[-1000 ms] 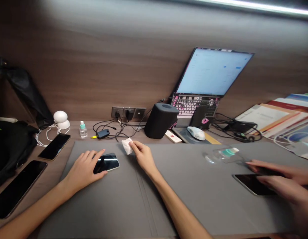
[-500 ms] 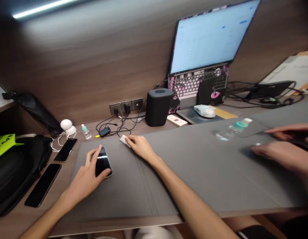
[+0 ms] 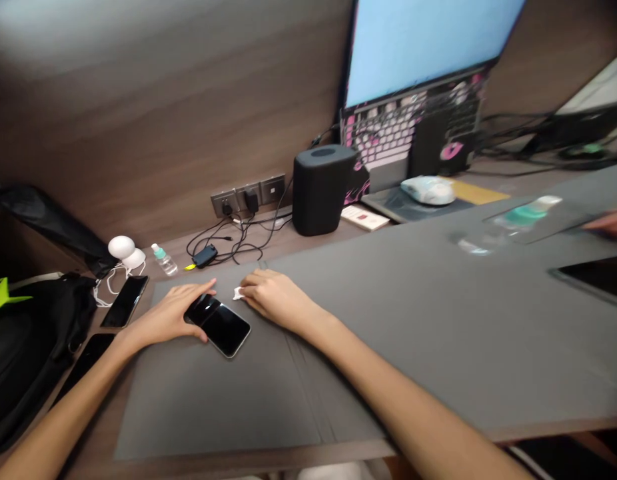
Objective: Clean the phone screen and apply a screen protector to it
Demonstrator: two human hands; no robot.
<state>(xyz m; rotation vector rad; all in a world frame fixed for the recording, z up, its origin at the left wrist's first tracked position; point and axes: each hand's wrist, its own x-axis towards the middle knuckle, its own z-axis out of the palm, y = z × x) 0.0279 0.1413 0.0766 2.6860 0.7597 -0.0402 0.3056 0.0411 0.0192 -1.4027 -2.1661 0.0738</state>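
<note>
A black-screened smartphone [image 3: 222, 328] lies slanted on the grey desk mat [image 3: 228, 407]. My left hand [image 3: 176, 312] grips its upper left end, thumb on the near edge and fingers round the far one. Just right of the phone, my right hand [image 3: 268, 293] pinches a small crumpled white tissue [image 3: 238, 293], mostly hidden by the fingers. The tissue is apart from the phone, close to the mat.
Two more phones, one [image 3: 125, 301] behind my left forearm, lie beside a black bag [image 3: 33, 347]. Behind are a small spray bottle [image 3: 164, 260], cables [image 3: 238, 243], a black speaker [image 3: 321, 190] and a laptop [image 3: 388, 133]. Rightward are a clear bottle [image 3: 513, 223] and another person's hand [image 3: 611, 223].
The phone has turned, its near end swinging right, with my left hand now round its far end. My right hand has drawn the tissue nearer the phone. The other person's hands have moved rightward in view.
</note>
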